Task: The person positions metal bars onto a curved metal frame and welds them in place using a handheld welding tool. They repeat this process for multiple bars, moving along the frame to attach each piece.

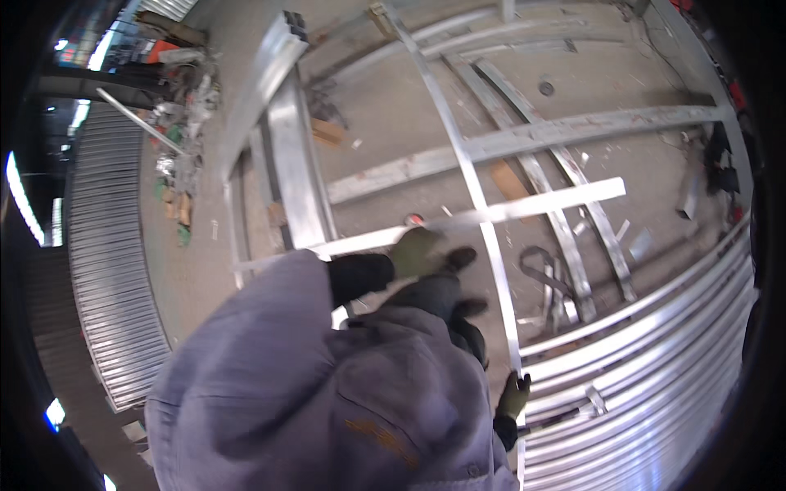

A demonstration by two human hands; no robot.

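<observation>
My left hand point(416, 253), in an olive-green glove, is blurred beside a long bright metal bar point(565, 199) running left to right. Its fingers are smeared, and I cannot tell whether it grips the bar. Just beyond the hand, at the bar's edge, shows a small red round object point(415, 220). At the lower right, my gloved right hand point(514, 394) is closed around a long thin metal tube point(456, 135), which crosses the bar and stretches away from me. Close to this hand, a hammer point(591, 403) lies on a stack of metal tubes point(647, 368).
Metal beams point(598, 127) form a frame across the concrete floor. Wide channel pieces point(296, 164) stand to the left. Farther left are a ribbed metal stack point(115, 245) and scattered debris point(184, 139). A dark strap-like loop point(536, 260) lies ahead of the stacked tubes.
</observation>
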